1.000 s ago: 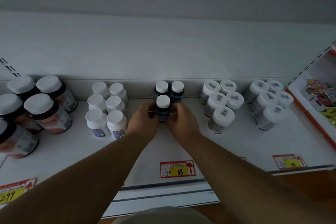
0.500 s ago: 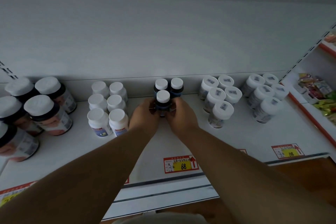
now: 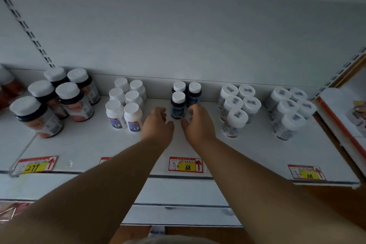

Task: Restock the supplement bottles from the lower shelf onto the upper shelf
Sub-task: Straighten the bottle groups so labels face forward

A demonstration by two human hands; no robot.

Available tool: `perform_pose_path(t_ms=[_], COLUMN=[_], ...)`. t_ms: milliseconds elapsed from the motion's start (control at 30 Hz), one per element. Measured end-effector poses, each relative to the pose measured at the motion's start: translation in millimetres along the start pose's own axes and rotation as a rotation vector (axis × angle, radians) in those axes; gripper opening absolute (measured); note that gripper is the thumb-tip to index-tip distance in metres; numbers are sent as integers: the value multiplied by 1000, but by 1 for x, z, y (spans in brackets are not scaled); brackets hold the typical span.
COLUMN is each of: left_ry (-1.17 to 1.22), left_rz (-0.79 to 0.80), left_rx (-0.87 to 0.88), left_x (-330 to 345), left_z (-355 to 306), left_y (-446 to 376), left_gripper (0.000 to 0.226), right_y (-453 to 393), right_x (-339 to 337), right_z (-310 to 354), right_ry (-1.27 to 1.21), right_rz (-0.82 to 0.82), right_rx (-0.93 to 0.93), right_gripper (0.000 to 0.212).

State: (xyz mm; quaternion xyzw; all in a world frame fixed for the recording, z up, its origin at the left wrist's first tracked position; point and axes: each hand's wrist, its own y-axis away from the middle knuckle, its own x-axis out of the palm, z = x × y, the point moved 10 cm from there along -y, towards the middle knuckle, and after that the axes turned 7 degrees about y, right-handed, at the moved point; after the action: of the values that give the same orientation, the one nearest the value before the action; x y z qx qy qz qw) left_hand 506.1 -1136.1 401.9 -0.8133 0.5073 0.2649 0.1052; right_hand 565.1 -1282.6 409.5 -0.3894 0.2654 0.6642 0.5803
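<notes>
Three small dark bottles (image 3: 178, 105) stand upright w/ white caps in a tight cluster at the back-middle of the white shelf (image 3: 79, 144): two at the rear side by side against the back lip, one in front on the left. Front one has dark glass or plastic, a bluish label, print too small to read. The rear right bottle shows a blue label too.

Both hands reach in from below. Left hand (image 3: 157, 127) sits just left of the front bottle, fingers loosely curled, not around anything; a gap shows between its fingertips and the bottle. Right hand (image 3: 198, 123) is just right of it, fingers bent near the bottle's lower side. Can't tell if they touch it, but they don't wrap it. So neither hand has hold of anything.

Left of the dark bottles: six white bottles (image 3: 126, 103) w/ white caps, two columns, blue-and-red labels on the front pair. Further left, big dark jars (image 3: 69, 101) w/ wide white lids and pinkish labels. Right of the hands: five clear-ish bottles (image 3: 236, 105) w/ white caps carrying small stickers, then a similar group (image 3: 291, 109) near the shelf's right end.

Red-and-yellow price tags line the front edge: one reads 68 (image 3: 186, 165) right below the dark bottles, another 299 (image 3: 35, 165) at far left, a third (image 3: 307, 173) at right, blurred.
</notes>
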Motion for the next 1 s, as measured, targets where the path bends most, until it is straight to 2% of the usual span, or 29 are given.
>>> perform_pose_path(t_ms=[100, 267, 467, 700, 833, 1000], left_ry=[48, 77, 55, 80, 123, 249], left_rz=[-26, -78, -169, -137, -93, -72], left_rx=[-10, 48, 49, 65, 79, 42], left_x=[-5, -21, -65, -94, -118, -151], left_z=[-1, -12, 1, 28, 37, 56], left_y=[18, 54, 75, 66, 45, 6], left_gripper=[46, 40, 29, 25, 21, 24], right_y=[10, 38, 52, 47, 33, 30], right_x=[-3, 2, 9, 21, 33, 46], right_z=[10, 27, 40, 82, 102, 106], right_ry=[-7, -128, -193, -226, -256, -414], right_rz=[40, 60, 89, 72, 1, -147], right_rx=[-92, -158, -132, -134, -61, 150], right_gripper=[25, 31, 31, 29, 29, 18])
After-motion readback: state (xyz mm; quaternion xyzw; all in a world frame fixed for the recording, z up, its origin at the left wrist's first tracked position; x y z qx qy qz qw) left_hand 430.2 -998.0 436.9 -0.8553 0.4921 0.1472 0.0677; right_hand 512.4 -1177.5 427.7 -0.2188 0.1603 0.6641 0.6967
